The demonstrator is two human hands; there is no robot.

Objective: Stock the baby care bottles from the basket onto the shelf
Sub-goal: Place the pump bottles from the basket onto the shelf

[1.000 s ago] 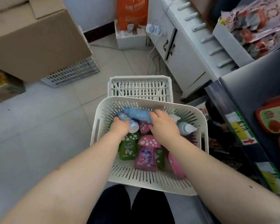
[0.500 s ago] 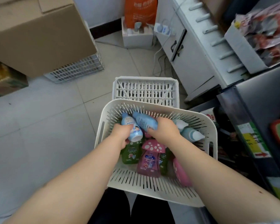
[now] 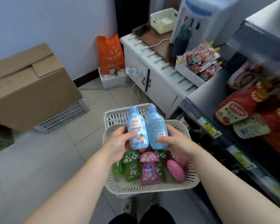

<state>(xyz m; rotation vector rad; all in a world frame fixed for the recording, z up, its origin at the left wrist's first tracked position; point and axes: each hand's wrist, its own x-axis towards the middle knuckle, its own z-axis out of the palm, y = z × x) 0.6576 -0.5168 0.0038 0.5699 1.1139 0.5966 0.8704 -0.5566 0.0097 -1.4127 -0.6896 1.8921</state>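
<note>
Bottles: left hand (image 3: 120, 143) grips one blue bottle (image 3: 137, 128), right hand (image 3: 176, 141) another (image 3: 157, 128), above basket (image 3: 152, 186). Likely light, rigid, smooth plastic; hold mid-body. Shelf (image 3: 217, 135) at 3 o'clock.

Two blue bottles (image 3: 146, 128) upright above basket (image 3: 152, 188).

left blue bottle (image 3: 137, 129): front label with blue Chinese characters and a cartoon picture, characters too blurred to read; right blue bottle (image 3: 157, 128): back label of fine print with a barcode, unreadable | orange bag (image 3: 111, 54): white logo and lettering, illegible | red packet (image 3: 233, 110) on shelf: oval brand label, blurred
</note>
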